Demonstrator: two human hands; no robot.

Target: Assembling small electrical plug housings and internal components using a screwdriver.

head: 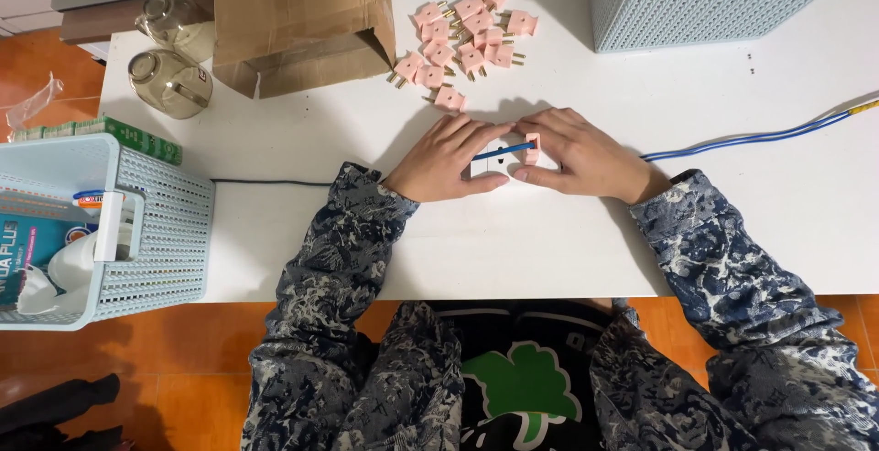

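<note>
I see my left hand (446, 160) resting on a white block (487, 163) at the middle of the table (568, 231), its fingers curled over the block's left side and touching a blue tool (504, 151). My right hand (577, 153) pinches a pink plug (532, 146) against the block's right end. A pile of plugs (462, 34) lies just beyond, between a cardboard box (302, 25) and a basket (714, 2).
</note>
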